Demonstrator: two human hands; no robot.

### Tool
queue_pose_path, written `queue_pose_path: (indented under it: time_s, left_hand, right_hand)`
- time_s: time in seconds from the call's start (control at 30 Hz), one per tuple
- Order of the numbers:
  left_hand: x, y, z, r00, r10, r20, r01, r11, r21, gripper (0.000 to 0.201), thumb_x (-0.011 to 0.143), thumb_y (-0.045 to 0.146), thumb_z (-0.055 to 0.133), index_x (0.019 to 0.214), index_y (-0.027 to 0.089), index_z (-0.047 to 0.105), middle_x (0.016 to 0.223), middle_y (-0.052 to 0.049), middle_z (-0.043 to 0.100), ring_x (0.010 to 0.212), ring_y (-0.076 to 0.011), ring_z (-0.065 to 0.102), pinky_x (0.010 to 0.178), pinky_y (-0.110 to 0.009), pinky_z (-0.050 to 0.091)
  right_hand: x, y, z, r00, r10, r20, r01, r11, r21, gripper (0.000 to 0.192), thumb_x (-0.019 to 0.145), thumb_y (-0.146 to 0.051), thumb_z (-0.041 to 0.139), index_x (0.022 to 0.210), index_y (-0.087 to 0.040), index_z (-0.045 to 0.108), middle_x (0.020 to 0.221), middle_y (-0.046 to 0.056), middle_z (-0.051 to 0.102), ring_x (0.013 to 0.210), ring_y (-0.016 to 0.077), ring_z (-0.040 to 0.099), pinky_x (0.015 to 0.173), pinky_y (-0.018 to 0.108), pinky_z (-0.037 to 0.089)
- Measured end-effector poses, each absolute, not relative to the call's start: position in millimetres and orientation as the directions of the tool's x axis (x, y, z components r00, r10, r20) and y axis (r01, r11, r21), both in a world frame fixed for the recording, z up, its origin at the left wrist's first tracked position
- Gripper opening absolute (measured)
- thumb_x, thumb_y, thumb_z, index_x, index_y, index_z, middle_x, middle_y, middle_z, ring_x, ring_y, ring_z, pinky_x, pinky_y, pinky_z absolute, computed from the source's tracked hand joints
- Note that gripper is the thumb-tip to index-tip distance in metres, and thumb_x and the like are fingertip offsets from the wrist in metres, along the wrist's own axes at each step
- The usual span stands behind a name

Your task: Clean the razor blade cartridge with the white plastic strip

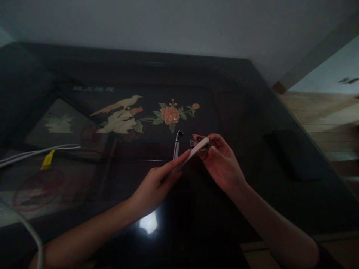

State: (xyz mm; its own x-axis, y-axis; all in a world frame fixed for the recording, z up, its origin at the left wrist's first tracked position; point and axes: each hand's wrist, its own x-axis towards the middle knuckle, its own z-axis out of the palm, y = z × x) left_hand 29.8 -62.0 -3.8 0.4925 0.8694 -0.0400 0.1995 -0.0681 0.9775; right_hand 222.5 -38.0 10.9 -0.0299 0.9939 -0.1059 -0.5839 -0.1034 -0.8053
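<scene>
Both my hands meet over the middle of a dark glossy table (246, 112). My left hand (157, 185) grips a thin pale flat stick (193, 152) by its lower end, tilted up to the right. A slim dark rod with a small black tip (177, 144) also rises beside the left fingers. My right hand (221, 160) pinches a small dark piece (199, 141) at the upper end of the pale stick. What the small piece is cannot be made out in the dim light.
The table top carries an inlaid picture of a pale bird (119, 117) and an orange flower (169, 114). White cables (36, 152) with a yellow tag (48, 159) lie at the left. A dark flat object (291, 153) rests at the right. A wooden floor (325, 116) lies beyond the right edge.
</scene>
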Motion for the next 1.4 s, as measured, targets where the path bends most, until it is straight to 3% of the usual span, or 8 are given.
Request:
queue_pose_path:
  time_s: [0.27, 0.5, 0.63, 0.83, 1.13, 1.4]
  left_hand:
    - [28.9, -58.6, -3.9, 0.431, 0.900, -0.072, 0.211, -0.022, 0.977, 0.052, 0.097, 0.022, 0.047, 0.149, 0.028, 0.040, 0.136, -0.002, 0.063, 0.125, -0.0201, 0.058, 0.111, -0.036, 0.041]
    - [29.9, -61.4, -1.9, 0.449, 0.891, -0.065, 0.186, -0.022, 0.982, 0.053, 0.096, 0.020, 0.048, 0.148, 0.026, 0.042, 0.105, -0.003, 0.074, 0.119, -0.0217, 0.061, 0.106, -0.038, 0.045]
    - [30.1, -62.9, 0.7, 0.485, 0.872, -0.069, 0.173, -0.018, 0.985, 0.054, 0.096, 0.019, 0.047, 0.149, 0.026, 0.041, 0.098, -0.002, 0.074, 0.106, -0.0195, 0.065, 0.094, -0.032, 0.051]
    - [28.9, -64.8, 1.8, 0.578, 0.813, -0.072, 0.211, -0.064, 0.975, 0.056, 0.097, 0.019, 0.046, 0.151, 0.026, 0.036, 0.097, -0.001, 0.072, 0.064, -0.0093, 0.059, 0.064, -0.020, 0.050]
    - [27.9, -62.9, -0.9, 0.555, 0.829, -0.067, 0.204, -0.058, 0.977, 0.054, 0.098, 0.021, 0.046, 0.150, 0.029, 0.037, 0.125, -0.003, 0.069, 0.095, -0.0130, 0.068, 0.087, -0.024, 0.052]
    - [29.4, -60.3, -2.2, 0.503, 0.863, -0.037, 0.196, -0.072, 0.978, 0.052, 0.098, 0.022, 0.047, 0.149, 0.027, 0.040, 0.142, -0.003, 0.058, 0.124, -0.0188, 0.059, 0.107, -0.032, 0.044]
  right_hand:
    - [224.5, -39.0, 10.5, -0.010, 0.993, -0.114, -0.577, -0.099, -0.811, 0.030, 0.059, -0.029, 0.089, 0.080, -0.027, 0.068, 0.091, -0.003, 0.070, 0.086, 0.0140, 0.066, 0.076, 0.025, 0.057]
    - [223.8, -38.8, 11.8, -0.010, 0.994, -0.109, -0.565, -0.095, -0.820, 0.029, 0.060, -0.030, 0.089, 0.080, -0.028, 0.068, 0.093, -0.002, 0.073, 0.086, 0.0160, 0.068, 0.079, 0.029, 0.059]
    - [223.1, -38.4, 12.3, -0.018, 0.996, -0.091, -0.558, -0.086, -0.825, 0.027, 0.063, -0.030, 0.087, 0.081, -0.028, 0.067, 0.096, -0.003, 0.074, 0.086, 0.0147, 0.068, 0.082, 0.028, 0.058]
    - [222.7, -38.1, 11.5, -0.012, 0.996, -0.084, -0.557, -0.077, -0.827, 0.026, 0.064, -0.029, 0.087, 0.081, -0.029, 0.067, 0.098, -0.003, 0.075, 0.089, 0.0141, 0.068, 0.086, 0.029, 0.055]
    - [222.4, -38.9, 12.1, -0.014, 0.996, -0.090, -0.567, -0.082, -0.820, 0.025, 0.063, -0.030, 0.087, 0.080, -0.029, 0.068, 0.096, -0.003, 0.075, 0.088, 0.0140, 0.068, 0.085, 0.029, 0.056]
    - [224.2, -39.1, 10.8, -0.020, 0.994, -0.112, -0.566, -0.103, -0.818, 0.028, 0.060, -0.031, 0.088, 0.080, -0.029, 0.069, 0.097, -0.002, 0.074, 0.087, 0.0148, 0.067, 0.080, 0.028, 0.057]
